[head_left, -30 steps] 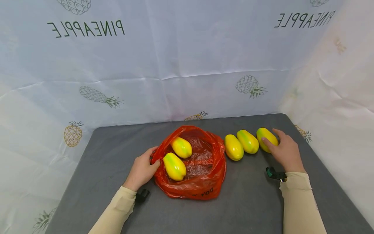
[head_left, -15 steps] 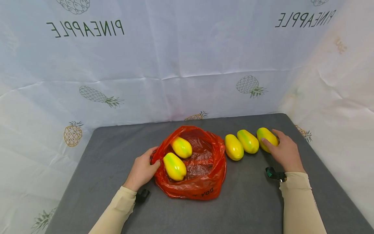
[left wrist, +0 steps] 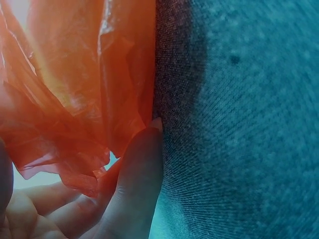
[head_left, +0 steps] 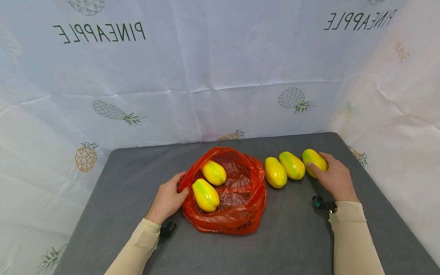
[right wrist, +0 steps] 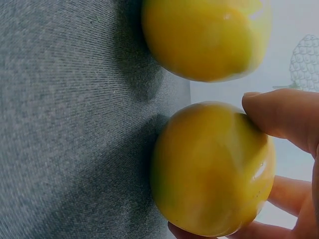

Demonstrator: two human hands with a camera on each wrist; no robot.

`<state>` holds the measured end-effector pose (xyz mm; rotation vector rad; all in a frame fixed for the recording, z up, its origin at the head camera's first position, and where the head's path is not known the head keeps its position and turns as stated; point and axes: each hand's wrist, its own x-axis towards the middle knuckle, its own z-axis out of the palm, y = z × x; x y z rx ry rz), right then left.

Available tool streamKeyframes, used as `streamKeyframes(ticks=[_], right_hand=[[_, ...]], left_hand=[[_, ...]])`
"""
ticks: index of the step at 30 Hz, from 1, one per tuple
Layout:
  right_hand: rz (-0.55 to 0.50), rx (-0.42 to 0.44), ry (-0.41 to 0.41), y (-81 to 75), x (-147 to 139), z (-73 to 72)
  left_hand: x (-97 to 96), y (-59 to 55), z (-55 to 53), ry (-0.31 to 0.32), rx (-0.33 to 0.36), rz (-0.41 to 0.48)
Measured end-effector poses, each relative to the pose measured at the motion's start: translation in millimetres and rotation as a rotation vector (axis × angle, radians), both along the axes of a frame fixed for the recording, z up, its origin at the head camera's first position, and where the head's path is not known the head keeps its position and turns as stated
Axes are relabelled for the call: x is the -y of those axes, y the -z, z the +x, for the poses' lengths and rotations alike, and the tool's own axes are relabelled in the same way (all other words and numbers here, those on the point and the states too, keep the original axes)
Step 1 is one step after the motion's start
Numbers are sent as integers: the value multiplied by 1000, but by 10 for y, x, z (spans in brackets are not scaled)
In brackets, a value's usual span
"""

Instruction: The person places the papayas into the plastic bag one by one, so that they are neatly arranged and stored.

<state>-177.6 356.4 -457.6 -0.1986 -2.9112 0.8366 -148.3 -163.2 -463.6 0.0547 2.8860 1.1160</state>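
My left hand (head_left: 167,200) pinches the left side of the red plastic bag (head_left: 223,224), thumb toward me and fingers on the far side; the left wrist view shows the thin film gathered between them. The bag stands open-mouthed on the grey counter (head_left: 288,240), near the middle, its rim loosely crumpled and some dark lettering on the wall that faces me. Inside, on the left, lie two yellow papayas with green streaks: the front papaya (head_left: 206,196) and, just behind it, the back papaya (head_left: 214,173). The bag's floor shows to their right.

My right hand (head_left: 337,181) curls round the rightmost papaya (head_left: 313,160), thumb on the near side and fingers round the far right. That fruit is at the end of a row of three right of the bag. Next to it, with a narrow gap, lies the middle papaya (head_left: 291,165), then the left papaya (head_left: 275,173), just beside the bag; I cannot tell whether those last two touch each other.

Both my arms wear beige sleeves (head_left: 354,236), and a dark device (head_left: 323,204) is strapped at my right wrist. Behind the counter hangs a pale cloth (head_left: 206,57) printed with pineapples and the word PINEAPPLE in mirror writing.
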Motion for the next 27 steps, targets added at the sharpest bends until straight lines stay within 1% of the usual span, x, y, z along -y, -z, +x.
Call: streamKeyframes(ticks=[10,27], right_hand=[[1,29,8,15,9,-6],[-11,37,11,-4,12,-13]], left_hand=[[4,-4,10,-6,15,1],[-12,-8,-5,-13,30,6]])
